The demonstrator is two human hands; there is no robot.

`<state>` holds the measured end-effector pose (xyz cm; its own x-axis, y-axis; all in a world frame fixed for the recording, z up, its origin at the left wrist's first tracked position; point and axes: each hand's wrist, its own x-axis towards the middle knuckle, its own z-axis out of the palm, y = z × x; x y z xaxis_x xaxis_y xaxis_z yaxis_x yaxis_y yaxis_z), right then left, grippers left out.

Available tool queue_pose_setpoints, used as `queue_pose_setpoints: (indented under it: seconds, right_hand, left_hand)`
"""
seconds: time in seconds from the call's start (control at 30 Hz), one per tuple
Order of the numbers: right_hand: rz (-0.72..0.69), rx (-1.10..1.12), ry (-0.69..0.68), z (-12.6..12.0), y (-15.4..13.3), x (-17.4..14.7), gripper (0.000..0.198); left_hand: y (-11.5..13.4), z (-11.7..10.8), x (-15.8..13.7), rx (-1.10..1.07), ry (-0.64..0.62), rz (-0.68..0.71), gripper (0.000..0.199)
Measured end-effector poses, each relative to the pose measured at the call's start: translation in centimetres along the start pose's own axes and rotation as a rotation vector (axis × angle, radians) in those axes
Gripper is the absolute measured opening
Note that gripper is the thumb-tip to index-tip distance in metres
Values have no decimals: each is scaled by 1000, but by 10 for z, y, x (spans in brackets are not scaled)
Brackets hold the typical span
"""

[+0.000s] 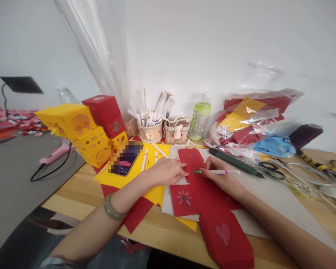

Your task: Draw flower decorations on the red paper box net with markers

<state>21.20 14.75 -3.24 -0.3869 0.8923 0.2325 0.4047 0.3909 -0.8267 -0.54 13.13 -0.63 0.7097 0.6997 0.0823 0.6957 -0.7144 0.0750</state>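
Note:
My right hand (pixel 218 171) grips a white marker (pixel 226 172) with a green tip, which meets or hovers just over a red cut-out card (pixel 210 194); I cannot tell which. The card has the shape of an unfolded box, with a pink flower (pixel 184 197) on one flap and a pink heart (pixel 223 234) on the near one. My left hand (pixel 169 171) lies at the card's left edge, fingers stretched out onto it and holding nothing. Beneath the card is a pale board (pixel 257 224).
Left of my hands, a phone (pixel 127 158) and capped markers (pixel 145 160) lie on yellow paper (pixel 154 192). Yellow boxes (pixel 88 145) and red boxes (pixel 102 108) are stacked behind. Pen baskets (pixel 150 133), a green bottle (pixel 201 116), a dark green cutter (pixel 235 162) and scissors (pixel 271 172) stand or lie around.

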Motion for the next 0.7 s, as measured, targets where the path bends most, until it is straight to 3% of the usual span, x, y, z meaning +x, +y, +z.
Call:
queue_pose_setpoints:
  seconds: [0.7]
  right_hand:
    - [8,-14,23,0,-1,1,27]
  left_hand:
    - [-1,1,0,-2,0,2,33]
